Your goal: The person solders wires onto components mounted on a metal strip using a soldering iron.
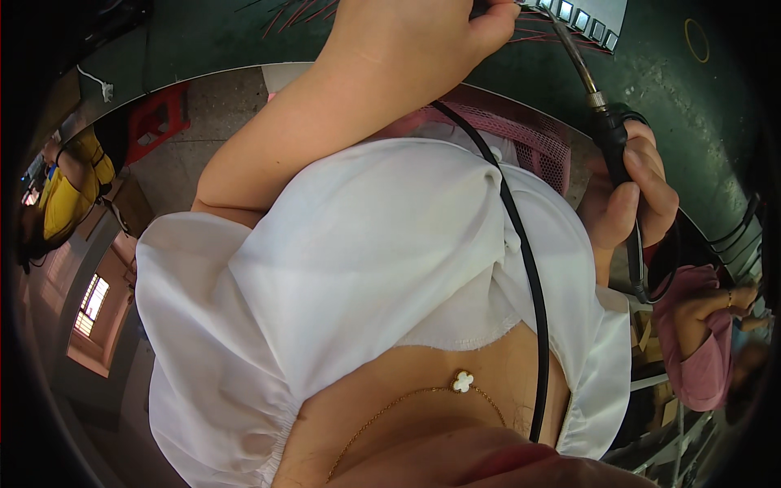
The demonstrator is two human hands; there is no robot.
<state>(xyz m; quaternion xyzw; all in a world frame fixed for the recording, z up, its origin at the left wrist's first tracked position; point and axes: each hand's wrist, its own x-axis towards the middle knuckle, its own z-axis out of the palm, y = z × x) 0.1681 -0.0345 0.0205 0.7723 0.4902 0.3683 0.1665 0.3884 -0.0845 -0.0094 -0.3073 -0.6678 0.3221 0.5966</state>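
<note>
My right hand point(639, 191) grips the dark handle of a soldering iron point(606, 134). Its metal barrel slants up and left, and the tip reaches a row of small square parts point(581, 19) on a pale sheet point(616, 11) at the top edge. Whether the tip touches them, I cannot tell. My left hand point(443, 37) is at the top edge, just left of the sheet, thumb bent inward. Its fingers look closed, partly cut off by the frame, so what they hold is hidden. Thin red wires point(533, 37) stick out by the sheet and left of my wrist.
The green table point(667, 89) curves along the top. A yellow ring point(696, 41) lies on its right side, a white connector point(106, 89) at the left edge. The iron's cord loops below my right hand. A red stool point(159, 122) and other people are at the sides.
</note>
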